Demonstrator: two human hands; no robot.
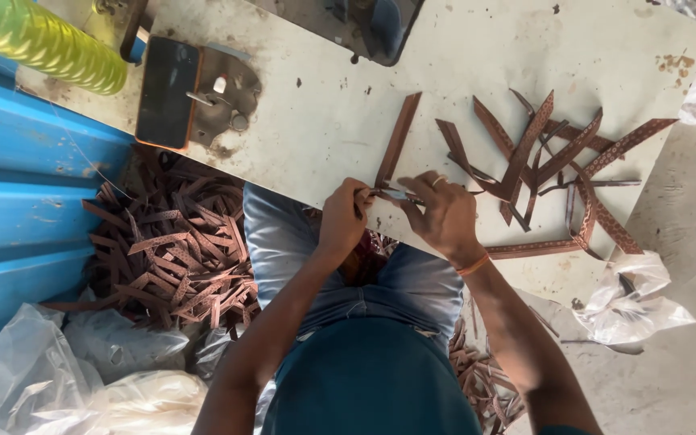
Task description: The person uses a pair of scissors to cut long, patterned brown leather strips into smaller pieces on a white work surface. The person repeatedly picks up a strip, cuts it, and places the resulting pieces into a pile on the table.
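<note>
Left hand (341, 219) and right hand (443, 211) both pinch closed on a small metal tool (395, 194) at the table (324, 121) edge. Brown strip (397, 140) rises toward 12 o'clock; loose strips (553, 165) lie at 3 o'clock.

The left hand (342, 219) and right hand (443, 214) close over the near end of a brown strip (397, 142), so how that end is held, and the small thing pinched between the fingers, cannot be told. The person's arms and blue-green shirt (368, 379) run off the bottom edge. The yellow-green bottle (42, 39) is cut by the top and left edges and is blurred. A dark machine part (374, 28) at the top edge is mostly out of frame. The table (316, 121) hides part of the floor heap of strips (175, 258). Clear plastic bags (26, 379) are cropped at the left and bottom edges, their contents unclear.
</note>
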